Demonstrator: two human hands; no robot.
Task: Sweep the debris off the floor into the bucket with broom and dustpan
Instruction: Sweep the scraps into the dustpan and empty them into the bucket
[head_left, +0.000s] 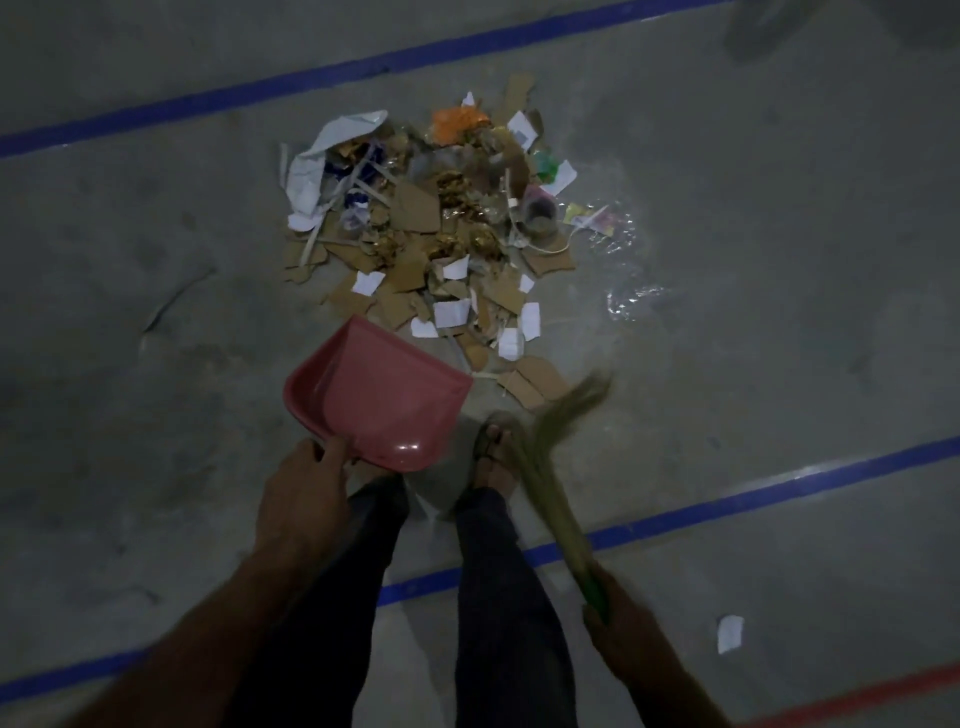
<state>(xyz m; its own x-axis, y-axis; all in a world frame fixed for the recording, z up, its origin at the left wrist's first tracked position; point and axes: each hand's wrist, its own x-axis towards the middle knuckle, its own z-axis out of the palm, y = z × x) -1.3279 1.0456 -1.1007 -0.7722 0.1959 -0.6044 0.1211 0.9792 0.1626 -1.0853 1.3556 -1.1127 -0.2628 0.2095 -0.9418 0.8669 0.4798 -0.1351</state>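
Note:
A pile of debris lies on the grey concrete floor ahead of me: torn cardboard, white paper scraps, an orange wrapper and clear plastic. My left hand grips the rear of a pink dustpan, which is tilted with its open mouth toward the near edge of the pile. My right hand grips the green handle of a straw broom; its blurred bristles hang just right of the dustpan, near the closest cardboard pieces. No bucket shows in the head view.
Blue tape lines cross the floor behind and ahead of the pile. My legs and a sandalled foot stand between dustpan and broom. A stray white paper scrap lies at the lower right. Crinkled clear plastic sits right of the pile.

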